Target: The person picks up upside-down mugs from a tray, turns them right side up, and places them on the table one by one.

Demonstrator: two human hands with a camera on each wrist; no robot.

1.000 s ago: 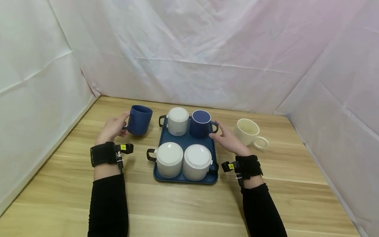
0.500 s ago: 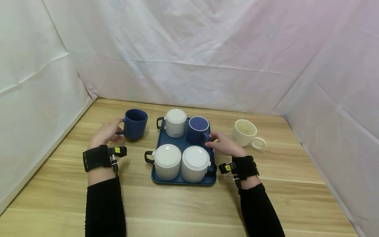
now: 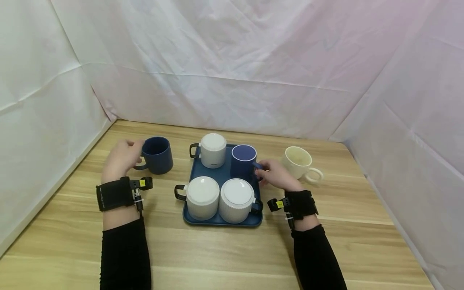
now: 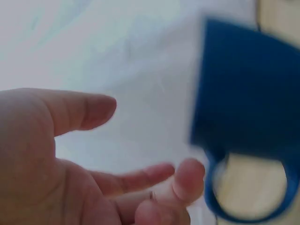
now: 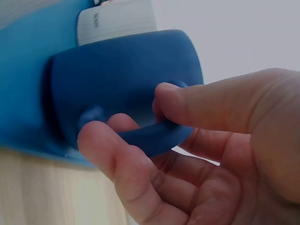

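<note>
Wooden tabletop [image 3: 224, 249] bearing a blue tray [image 3: 217, 219] with two inverted white mugs [image 3: 201, 197] nearest. Right hand [image 3: 276, 176] pinches the handle of the inverted blue mug [image 3: 243, 160] at the tray's far right. Left hand [image 3: 119, 159], fingers loosely spread, sits beside the upright blue mug [image 3: 156, 154] left of the tray. Step judged: lifting out the inverted mug; next, a clean lift clear of its neighbours.

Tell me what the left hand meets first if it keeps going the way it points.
Likely the blue mug on the table: the left hand is open beside its handle, not gripping it.
</note>
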